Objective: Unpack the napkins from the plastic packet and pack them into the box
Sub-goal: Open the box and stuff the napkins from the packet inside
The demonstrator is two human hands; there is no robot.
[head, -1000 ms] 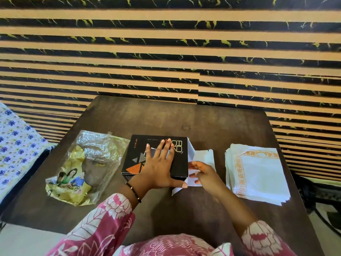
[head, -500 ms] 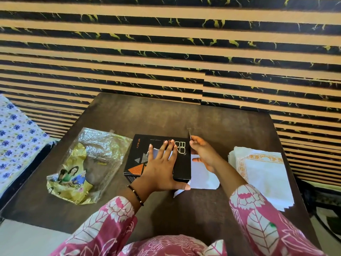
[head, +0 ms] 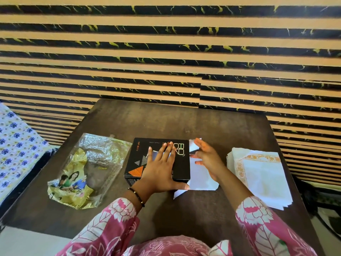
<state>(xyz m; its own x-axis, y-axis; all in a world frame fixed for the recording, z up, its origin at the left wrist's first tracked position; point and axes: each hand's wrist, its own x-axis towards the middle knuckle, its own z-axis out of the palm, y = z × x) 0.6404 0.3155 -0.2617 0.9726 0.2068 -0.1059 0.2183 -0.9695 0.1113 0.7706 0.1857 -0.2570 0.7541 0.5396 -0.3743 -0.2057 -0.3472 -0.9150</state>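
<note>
My left hand (head: 162, 170) lies flat on the lid of the black box (head: 158, 159), fingers spread and pressing down, gripping nothing; it only pins the box to the tabletop (head: 184, 122). My right hand (head: 206, 159) is at the box's right-hand end, its grip loose and apart, fingertips touching the white napkin (head: 200, 179) that sticks out of that open side and lies partly on the tabletop. I think the white flap showing behind my right fingers belongs to the box end, though it could be a napkin corner; the view is too soft to be sure.

What matters next is direction: the box mouth faces right, so the napkin must slide leftward, along the box's long axis, under the lid my left hand holds. My right hand is the nearer one and already on it.

The rest of the napkins, a stack with an orange border (head: 258, 174), sit just to the right of that hand, well within its reach. The emptied plastic packet (head: 86, 169) lies left of the box, beside it.
</note>
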